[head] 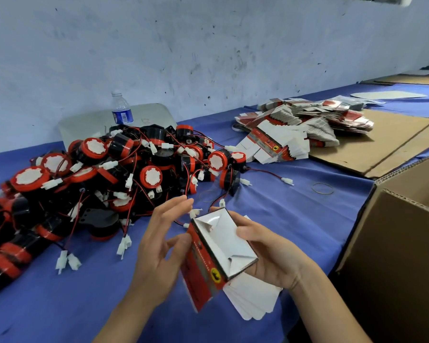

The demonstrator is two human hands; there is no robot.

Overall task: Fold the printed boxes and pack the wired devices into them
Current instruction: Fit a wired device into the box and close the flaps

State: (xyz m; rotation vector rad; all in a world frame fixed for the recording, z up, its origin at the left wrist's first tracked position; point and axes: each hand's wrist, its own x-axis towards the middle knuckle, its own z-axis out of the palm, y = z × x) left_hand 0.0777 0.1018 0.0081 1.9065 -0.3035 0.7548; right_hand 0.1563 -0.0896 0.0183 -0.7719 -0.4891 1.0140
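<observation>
We gripped one printed box [218, 248] in our right hand [270, 256], bottom flaps folded, still empty; our left hand [159, 243] touched it, fingers relaxed. The heap of wired devices [104, 174] and stack of flat boxes [302, 129] remained unpacked on the table [270, 194].

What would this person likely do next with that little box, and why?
Probably reach the left hand to the pile of wired devices for one. The printed box, held by the right hand, looks folded at one end and holds nothing visible yet.
</observation>
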